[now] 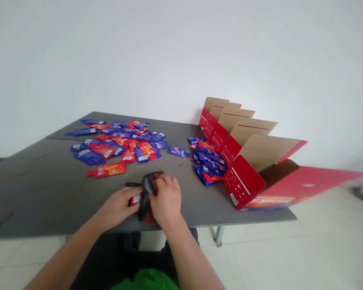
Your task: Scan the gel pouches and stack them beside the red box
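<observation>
At the table's front, my right hand (167,199) is closed over a black tool (145,195) with a thin strap loop; its exact kind is unclear. Under and beside the tool shows a dark reddish flat piece (149,217), mostly hidden by my hand. My left hand (117,206) is on the tool's left side, fingers closed on a small red packet (136,199) with a white label. The packet's far end is hidden at the tool. Beyond my hands, a single red packet (110,169) lies flat on the table.
Many blue and red packets (117,141) lie spread at the back left of the dark table (63,189). One blue packet (178,152) lies mid-table. A stacked pile of packets (208,163) leans by a row of open red cartons (243,181) along the right edge.
</observation>
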`<state>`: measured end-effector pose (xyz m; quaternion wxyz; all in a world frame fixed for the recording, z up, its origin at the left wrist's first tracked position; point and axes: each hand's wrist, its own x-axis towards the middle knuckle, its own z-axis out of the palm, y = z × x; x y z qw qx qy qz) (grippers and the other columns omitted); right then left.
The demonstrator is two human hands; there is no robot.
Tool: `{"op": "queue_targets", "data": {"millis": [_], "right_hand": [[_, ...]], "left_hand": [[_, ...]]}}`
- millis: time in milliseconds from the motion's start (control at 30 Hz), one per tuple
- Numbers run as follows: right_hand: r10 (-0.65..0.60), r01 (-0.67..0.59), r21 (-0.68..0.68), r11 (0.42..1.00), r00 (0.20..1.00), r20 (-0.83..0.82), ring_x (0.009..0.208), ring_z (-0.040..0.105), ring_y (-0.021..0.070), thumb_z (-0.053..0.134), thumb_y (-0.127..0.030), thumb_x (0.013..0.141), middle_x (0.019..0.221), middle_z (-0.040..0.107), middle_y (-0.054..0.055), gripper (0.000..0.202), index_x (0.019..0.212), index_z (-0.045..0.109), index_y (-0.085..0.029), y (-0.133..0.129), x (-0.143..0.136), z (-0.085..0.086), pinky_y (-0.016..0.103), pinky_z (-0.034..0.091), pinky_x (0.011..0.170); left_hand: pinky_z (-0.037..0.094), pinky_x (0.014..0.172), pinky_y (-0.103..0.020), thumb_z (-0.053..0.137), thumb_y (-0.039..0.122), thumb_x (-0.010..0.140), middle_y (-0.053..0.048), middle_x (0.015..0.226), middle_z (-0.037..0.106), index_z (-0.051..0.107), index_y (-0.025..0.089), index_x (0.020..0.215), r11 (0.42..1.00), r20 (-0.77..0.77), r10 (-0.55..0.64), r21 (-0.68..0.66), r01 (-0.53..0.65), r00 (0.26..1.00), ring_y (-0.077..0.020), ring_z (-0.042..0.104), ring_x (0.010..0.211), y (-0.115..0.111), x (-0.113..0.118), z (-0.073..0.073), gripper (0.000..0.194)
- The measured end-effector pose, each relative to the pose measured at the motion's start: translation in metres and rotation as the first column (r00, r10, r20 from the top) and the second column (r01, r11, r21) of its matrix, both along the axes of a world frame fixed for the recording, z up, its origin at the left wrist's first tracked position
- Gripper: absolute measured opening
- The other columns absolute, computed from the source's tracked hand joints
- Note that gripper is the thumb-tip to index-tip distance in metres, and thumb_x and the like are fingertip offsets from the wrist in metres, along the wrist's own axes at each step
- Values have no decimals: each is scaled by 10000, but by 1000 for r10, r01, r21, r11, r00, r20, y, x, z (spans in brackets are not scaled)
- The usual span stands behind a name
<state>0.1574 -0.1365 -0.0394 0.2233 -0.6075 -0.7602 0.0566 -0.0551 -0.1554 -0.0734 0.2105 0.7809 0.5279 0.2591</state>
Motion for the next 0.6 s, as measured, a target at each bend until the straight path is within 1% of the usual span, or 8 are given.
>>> {"op": "queue_targets", "data": {"millis": [67,133,233,300,367,433,533,600], "right_hand": [[129,-129,5,992,991,-43,1092,554,252,652,-299,933,1255,677,60,216,1140,696,-254,-12,-22,-4,370,440,901],[145,-145,-21,989,989,-39,1073,558,251,657,-322,935,1232,685,46,228,1154,684,-263,-16,-32,-11,373,442,884],[12,-10,-47,999,999,36,1062,566,262,586,-327,995,1191,697,67,178,1118,694,-254,-3,-12,-15,384,430,862],[-87,93,-61,994,992,94,1064,570,274,557,-299,1010,1168,700,94,180,1087,706,-233,11,9,-10,390,421,858],[-122,129,-65,989,987,101,1064,572,277,581,-261,985,1158,702,102,175,1093,712,-221,19,19,-3,388,421,865],[-52,54,-41,998,998,44,1068,570,264,620,-252,952,1173,699,82,178,1104,708,-228,13,9,3,374,426,885],[156,-156,-1,988,987,-49,1065,566,244,688,-322,907,1197,689,45,206,1102,687,-255,-9,-26,0,356,438,898],[143,-144,-21,989,989,-50,1049,572,255,689,-348,905,1159,690,55,228,1109,676,-248,-15,-40,-6,371,440,885]], "left_hand": [[559,940,-341,603,294,890,-51,1165,768,763,251,1140,999,-21,-13,-46,12,1000,-270,720,1059,2,-2,-4,300],[568,892,-341,596,296,890,-54,1082,779,777,241,1043,998,-48,-7,-63,4,999,-274,727,1004,4,-3,-6,243],[539,977,-340,611,304,905,-50,1193,748,752,254,1147,1000,-36,11,-9,-12,999,-259,700,1092,1,-1,-4,285],[519,1024,-327,616,294,909,-41,1288,716,716,274,1257,1000,-19,5,21,-5,1000,-245,686,1149,-1,0,-2,363],[524,1025,-322,623,282,899,-33,1318,707,707,287,1291,999,-14,7,36,-7,1000,-244,688,1160,-1,1,0,400],[536,1018,-337,630,287,890,-37,1301,725,722,286,1278,999,-3,1,32,-1,1000,-258,697,1148,0,-1,-1,399],[563,972,-375,590,286,899,-64,1165,781,762,261,1202,999,8,-24,-21,24,1000,-283,722,1071,3,-3,-5,349],[575,931,-386,584,280,894,-72,1049,795,782,248,1115,999,-17,-16,-43,15,1000,-290,729,1005,4,-3,-6,298]]}}
